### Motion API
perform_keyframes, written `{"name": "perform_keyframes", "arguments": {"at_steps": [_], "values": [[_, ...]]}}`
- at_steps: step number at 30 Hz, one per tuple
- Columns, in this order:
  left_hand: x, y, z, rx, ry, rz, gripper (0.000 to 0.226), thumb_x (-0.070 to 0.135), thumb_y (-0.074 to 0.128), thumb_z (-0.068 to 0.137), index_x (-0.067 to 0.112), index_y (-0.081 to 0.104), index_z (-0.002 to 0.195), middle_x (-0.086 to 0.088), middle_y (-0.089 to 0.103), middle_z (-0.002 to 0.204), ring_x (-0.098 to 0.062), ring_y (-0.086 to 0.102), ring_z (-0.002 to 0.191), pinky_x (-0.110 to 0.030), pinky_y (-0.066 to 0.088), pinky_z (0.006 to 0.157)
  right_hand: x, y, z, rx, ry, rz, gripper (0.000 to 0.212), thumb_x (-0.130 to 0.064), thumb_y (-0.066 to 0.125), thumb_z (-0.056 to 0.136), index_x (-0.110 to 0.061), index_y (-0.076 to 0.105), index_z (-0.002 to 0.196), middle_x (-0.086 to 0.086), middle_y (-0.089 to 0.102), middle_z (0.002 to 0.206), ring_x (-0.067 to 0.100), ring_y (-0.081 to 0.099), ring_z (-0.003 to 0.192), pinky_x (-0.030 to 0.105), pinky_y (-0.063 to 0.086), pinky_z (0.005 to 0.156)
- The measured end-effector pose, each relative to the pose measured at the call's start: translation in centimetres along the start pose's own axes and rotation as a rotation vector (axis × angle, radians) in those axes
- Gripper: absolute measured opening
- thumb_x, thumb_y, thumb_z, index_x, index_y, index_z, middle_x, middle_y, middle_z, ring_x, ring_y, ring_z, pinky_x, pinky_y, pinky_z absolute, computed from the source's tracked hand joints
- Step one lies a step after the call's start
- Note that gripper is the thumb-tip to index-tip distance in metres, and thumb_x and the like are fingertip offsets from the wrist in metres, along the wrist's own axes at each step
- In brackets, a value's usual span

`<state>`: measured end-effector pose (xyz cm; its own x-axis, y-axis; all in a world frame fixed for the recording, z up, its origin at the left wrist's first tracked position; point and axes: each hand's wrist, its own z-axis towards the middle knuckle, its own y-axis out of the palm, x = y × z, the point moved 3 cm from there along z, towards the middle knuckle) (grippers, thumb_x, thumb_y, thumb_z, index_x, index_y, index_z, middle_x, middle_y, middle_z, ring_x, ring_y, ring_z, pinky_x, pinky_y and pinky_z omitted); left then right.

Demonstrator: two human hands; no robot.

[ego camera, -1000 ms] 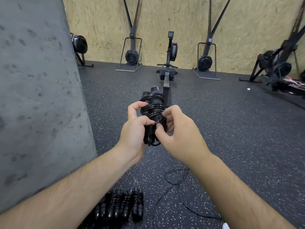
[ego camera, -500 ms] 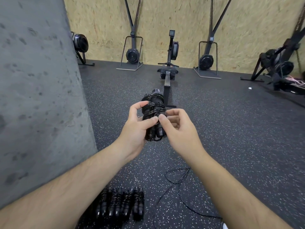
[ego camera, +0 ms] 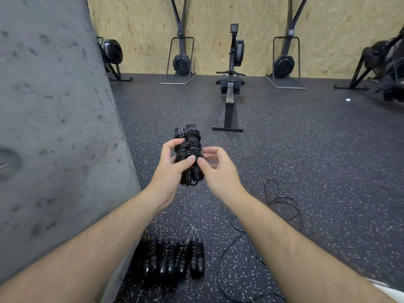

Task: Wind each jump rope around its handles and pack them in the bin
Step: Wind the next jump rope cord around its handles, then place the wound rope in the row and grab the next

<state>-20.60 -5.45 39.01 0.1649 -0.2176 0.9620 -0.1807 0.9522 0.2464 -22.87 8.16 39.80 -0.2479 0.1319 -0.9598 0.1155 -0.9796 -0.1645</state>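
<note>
Holding the black jump rope wound in coils around its two black plastic handles (ego camera: 188, 153), your left hand (ego camera: 169, 173) wraps it from the left side, fingers curled over the coils near the top and thumb pressed across the front. The bundle stands nearly upright in front of you, above the floor, with its two handle caps pointing up and away. Your right hand (ego camera: 219, 169) sits just beside the bundle on its right, fingers curled, thumb tip at the lower coils next to your left thumb; you cannot tell from this view whether it pinches the cord or only touches it. The two hands are close together, thumbs almost meeting.

Below your left forearm, a row of already wound black jump rope bundles (ego camera: 175, 258) lies side by side on the dark speckled rubber floor (ego camera: 306, 149). To their right a loose thin black rope (ego camera: 282, 201) trails across the floor in open loops. A rough grey concrete pillar (ego camera: 54, 127) fills the left side. Ahead, a black rowing machine (ego camera: 230, 84) points toward you, and other black machines stand along the chipboard wall (ego camera: 218, 14)
</note>
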Motion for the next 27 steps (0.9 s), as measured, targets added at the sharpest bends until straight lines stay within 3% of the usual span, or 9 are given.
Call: {"name": "perform_keyframes", "arguments": {"at_steps": [4,8,11,14,18,21,24,25,27], "values": [[-0.5,-2.0,0.1,0.042,-0.016,0.078,0.046,0.004,0.053,0.089,0.040,0.061,0.118,-0.016,0.068,0.124,-0.042,0.062,0.118,-0.055,0.052,0.091,1.8,2.6,0.6,0.017,0.016,-0.060,0.014,-0.017,0.056,0.099,-0.028,0.057,0.107,-0.007,0.061,0.112,0.008,0.062,0.093,0.026,0.052,0.083],[-1.8,-4.3,0.2,0.102,-0.005,0.239,0.056,-0.008,0.053,0.091,0.037,0.049,0.123,-0.020,0.070,0.111,-0.029,0.069,0.093,-0.042,0.057,0.073,3.5,5.7,1.4,0.060,0.023,-0.163,0.018,-0.013,0.051,0.099,-0.021,0.060,0.112,-0.002,0.058,0.115,0.008,0.057,0.100,0.030,0.047,0.095],[-4.0,-5.3,0.2,0.196,-0.009,0.259,0.055,-0.008,0.061,0.090,0.029,0.039,0.123,-0.017,0.073,0.106,-0.020,0.070,0.084,-0.037,0.055,0.071,5.2,8.1,1.2,0.030,0.105,-0.204,0.022,-0.021,0.046,0.100,-0.021,0.059,0.118,-0.001,0.061,0.119,0.014,0.058,0.106,0.035,0.047,0.096],[-7.7,-6.2,0.2,0.267,-0.045,0.233,0.052,-0.001,0.069,0.088,0.030,0.041,0.120,-0.008,0.076,0.104,-0.017,0.071,0.084,-0.036,0.054,0.070,7.8,9.3,1.3,-0.056,0.227,-0.202,0.031,-0.042,0.052,0.098,-0.019,0.058,0.119,-0.003,0.066,0.115,0.016,0.061,0.106,0.030,0.045,0.086],[-13.4,-7.7,-0.4,0.228,-0.107,0.330,0.039,-0.007,0.056,0.090,0.028,0.057,0.109,0.006,0.069,0.106,0.003,0.066,0.094,-0.032,0.053,0.093,13.6,9.9,0.2,-0.043,0.465,-0.041,0.056,-0.060,0.074,0.075,-0.019,0.059,0.111,-0.008,0.069,0.099,0.007,0.067,0.087,0.025,0.050,0.069],[-17.8,-9.3,-0.1,0.188,-0.155,0.456,0.039,-0.003,0.059,0.089,0.030,0.060,0.109,0.011,0.067,0.110,-0.007,0.063,0.106,-0.023,0.048,0.091,20.4,10.3,-0.9,0.003,0.630,0.102,0.076,-0.057,0.081,0.059,-0.014,0.062,0.117,0.001,0.075,0.102,0.015,0.073,0.086,0.037,0.060,0.083],[-23.6,-11.2,-0.5,0.151,-0.246,0.584,0.034,0.013,0.066,0.091,0.037,0.057,0.114,0.011,0.062,0.117,-0.006,0.060,0.105,-0.021,0.047,0.087,25.6,10.3,-2.1,-0.045,0.766,0.131,0.036,-0.035,0.078,0.081,-0.012,0.066,0.106,0.007,0.075,0.093,0.021,0.070,0.076,0.036,0.060,0.074],[-25.7,-11.8,-1.0,0.136,-0.321,0.574,0.034,0.016,0.067,0.092,0.036,0.056,0.118,0.008,0.062,0.117,-0.005,0.061,0.103,-0.020,0.048,0.086,27.5,10.4,-2.5,-0.048,0.802,0.127,0.024,-0.029,0.076,0.086,-0.013,0.068,0.102,0.007,0.075,0.094,0.023,0.071,0.080,0.037,0.060,0.078],[-29.9,-12.5,-2.0,0.118,-0.450,0.538,0.034,0.020,0.067,0.094,0.034,0.054,0.122,0.003,0.065,0.113,-0.010,0.065,0.099,-0.026,0.052,0.088,30.9,10.8,-3.3,-0.045,0.854,0.091,0.018,-0.028,0.073,0.089,-0.016,0.069,0.102,0.006,0.075,0.099,0.023,0.072,0.089,0.041,0.058,0.088]]}}
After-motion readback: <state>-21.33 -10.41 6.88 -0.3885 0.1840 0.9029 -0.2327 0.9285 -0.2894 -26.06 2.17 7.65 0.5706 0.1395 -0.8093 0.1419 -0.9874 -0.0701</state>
